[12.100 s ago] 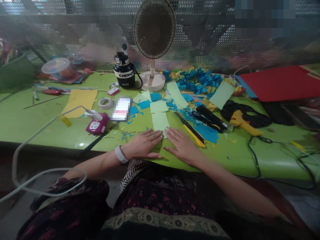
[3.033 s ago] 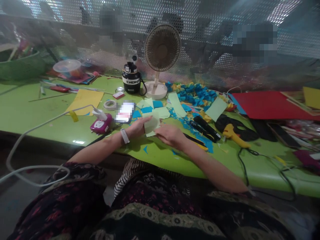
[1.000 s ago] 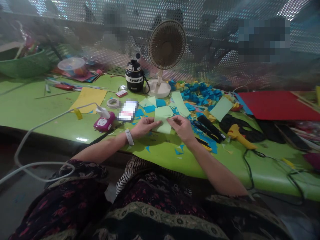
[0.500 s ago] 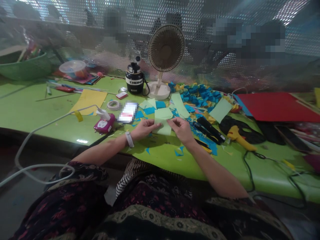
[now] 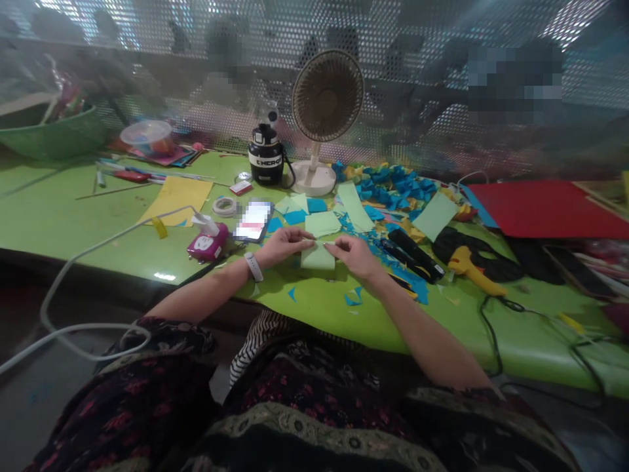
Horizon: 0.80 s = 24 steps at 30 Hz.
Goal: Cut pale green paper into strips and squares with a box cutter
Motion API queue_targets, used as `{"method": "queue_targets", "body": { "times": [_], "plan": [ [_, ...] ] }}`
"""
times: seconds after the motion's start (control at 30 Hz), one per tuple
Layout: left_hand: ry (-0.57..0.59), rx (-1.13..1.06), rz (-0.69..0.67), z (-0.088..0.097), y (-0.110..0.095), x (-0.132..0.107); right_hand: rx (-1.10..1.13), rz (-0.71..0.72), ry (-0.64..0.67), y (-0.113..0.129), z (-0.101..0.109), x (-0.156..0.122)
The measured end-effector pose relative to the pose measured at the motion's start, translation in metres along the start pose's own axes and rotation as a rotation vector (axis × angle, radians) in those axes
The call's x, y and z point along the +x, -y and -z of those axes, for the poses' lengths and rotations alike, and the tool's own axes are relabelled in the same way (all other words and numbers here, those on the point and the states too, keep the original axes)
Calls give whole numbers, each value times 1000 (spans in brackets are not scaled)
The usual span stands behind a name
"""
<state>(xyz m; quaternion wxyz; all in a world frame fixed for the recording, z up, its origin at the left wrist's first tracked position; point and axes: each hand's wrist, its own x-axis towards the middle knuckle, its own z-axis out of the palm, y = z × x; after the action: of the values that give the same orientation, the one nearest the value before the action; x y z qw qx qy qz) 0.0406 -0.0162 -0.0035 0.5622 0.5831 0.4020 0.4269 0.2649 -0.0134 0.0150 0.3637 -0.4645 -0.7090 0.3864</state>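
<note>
A small pale green paper piece lies at the table's near side, its upper edge pinched between my two hands. My left hand, with a white band on the wrist, holds the upper left corner between thumb and fingers. On the upper right corner, the fingers of my right hand are closed in the same way. Just behind it rests another pale green paper. Blue paper squares and a long pale green strip lie beyond.
Scissors and a yellow glue gun with its cord lie to the right. A phone, tape roll and purple power adapter are on the left. Behind stand a black bottle, a fan and heaped paper scraps.
Both hands have come together along the upper edge of the front paper. The left hand moved up and inward. The front paper now appears separate from the one behind.
</note>
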Motion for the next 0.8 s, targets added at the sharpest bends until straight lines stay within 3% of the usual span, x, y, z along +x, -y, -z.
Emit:
{"method": "queue_targets", "body": {
  "times": [0.23, 0.3, 0.4, 0.5, 0.63, 0.8],
  "plan": [
    [70, 287, -37, 6, 4, 10, -194, 53, 52, -11, 1, 4],
    [61, 374, -38, 7, 6, 12, -337, 133, -22, -14, 0, 4],
    [19, 482, -63, 8, 10, 14, -503, 365, -116, -17, -4, -2],
    [-3, 511, -79, 9, 12, 15, -613, 514, 67, -20, -12, -16],
    [1, 559, -41, 7, 9, 15, -831, 459, 389, -22, -20, -42],
    [29, 607, -8, 6, 4, 16, -915, 390, 489, -19, -17, -59]
  ]
}}
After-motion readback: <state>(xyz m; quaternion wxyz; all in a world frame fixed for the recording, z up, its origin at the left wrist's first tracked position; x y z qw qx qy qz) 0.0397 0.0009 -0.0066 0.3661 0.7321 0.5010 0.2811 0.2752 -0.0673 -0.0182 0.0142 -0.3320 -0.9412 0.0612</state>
